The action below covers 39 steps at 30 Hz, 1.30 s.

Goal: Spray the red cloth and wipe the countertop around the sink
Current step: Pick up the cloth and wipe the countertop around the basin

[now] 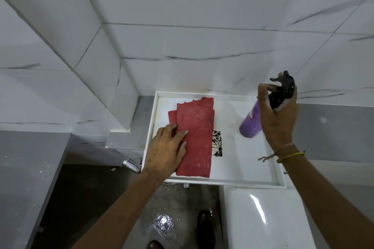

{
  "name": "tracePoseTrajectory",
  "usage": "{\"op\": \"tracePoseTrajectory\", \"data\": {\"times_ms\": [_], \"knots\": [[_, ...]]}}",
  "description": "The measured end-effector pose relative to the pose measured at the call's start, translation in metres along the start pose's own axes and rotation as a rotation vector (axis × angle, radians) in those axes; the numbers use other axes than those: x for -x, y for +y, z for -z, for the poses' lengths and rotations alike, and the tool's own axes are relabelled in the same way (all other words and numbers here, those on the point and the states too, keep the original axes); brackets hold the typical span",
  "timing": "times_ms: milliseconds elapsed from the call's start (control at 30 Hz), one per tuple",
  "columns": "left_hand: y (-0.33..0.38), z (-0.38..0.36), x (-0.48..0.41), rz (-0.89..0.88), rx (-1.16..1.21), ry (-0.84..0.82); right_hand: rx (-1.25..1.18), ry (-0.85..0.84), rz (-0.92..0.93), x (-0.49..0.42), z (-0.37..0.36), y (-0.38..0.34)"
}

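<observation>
A folded red cloth (pixel 197 135) lies flat inside a white rimmed tray (pixel 238 180). My left hand (pixel 167 150) rests on the cloth's left edge, fingers spread over it and thumb partly under the fold. My right hand (pixel 278 115) grips a purple spray bottle (pixel 251 122) by its black trigger head, held tilted above the tray's right side with the bottle's base pointing down toward the tray. A black printed patch (pixel 217 143) shows on the tray floor beside the cloth.
White marble-look tiled walls surround the tray. A grey countertop (pixel 24 168) lies at the left, a grey ledge (pixel 334 127) at the right. A chrome fitting (pixel 131 164) sticks out under the tray. A glossy white fixture (pixel 263 218) sits below; wet floor and shoes beneath.
</observation>
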<state>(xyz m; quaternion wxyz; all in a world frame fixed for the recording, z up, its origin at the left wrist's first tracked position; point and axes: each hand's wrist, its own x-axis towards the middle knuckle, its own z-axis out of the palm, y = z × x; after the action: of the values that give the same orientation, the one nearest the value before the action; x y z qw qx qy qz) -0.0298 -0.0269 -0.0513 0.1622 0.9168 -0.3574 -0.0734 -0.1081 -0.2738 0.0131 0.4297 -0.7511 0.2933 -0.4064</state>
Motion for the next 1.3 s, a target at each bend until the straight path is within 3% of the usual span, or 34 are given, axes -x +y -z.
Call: {"op": "tracePoseTrajectory", "data": {"times_ms": [233,467,533,633,700,867,933,1033,1200,1300], "knots": [[0.032,0.006,-0.016,0.637,0.310,0.003,0.031,0.061,-0.207,0.030,0.006,0.002],[0.038,0.011,-0.033,0.770,0.267,-0.130,0.126,0.256,-0.228,0.116,0.014,-0.007],[0.038,0.013,-0.037,0.757,0.248,-0.166,0.075,0.091,-0.331,0.137,0.004,-0.008],[0.039,0.016,-0.041,0.742,0.332,-0.190,0.163,-0.317,-0.491,0.141,-0.021,-0.003],[0.041,0.018,-0.042,0.761,0.440,-0.179,0.228,-0.475,-0.489,0.132,-0.037,-0.006],[0.042,0.023,-0.038,0.746,0.606,-0.167,0.255,-0.547,-0.522,0.117,-0.047,-0.012],[0.043,0.030,-0.036,0.734,0.777,-0.197,0.229,-0.550,-0.566,0.117,-0.045,-0.013],[0.048,0.049,-0.032,0.653,0.965,-0.253,-0.053,-0.557,-0.741,0.117,-0.036,-0.017],[0.058,0.091,-0.012,0.539,1.013,-0.310,-0.866,-0.676,-1.099,0.121,-0.019,-0.024],[0.057,0.121,0.012,0.519,0.991,-0.374,-1.154,-0.775,-1.222,0.126,-0.021,-0.042]]}}
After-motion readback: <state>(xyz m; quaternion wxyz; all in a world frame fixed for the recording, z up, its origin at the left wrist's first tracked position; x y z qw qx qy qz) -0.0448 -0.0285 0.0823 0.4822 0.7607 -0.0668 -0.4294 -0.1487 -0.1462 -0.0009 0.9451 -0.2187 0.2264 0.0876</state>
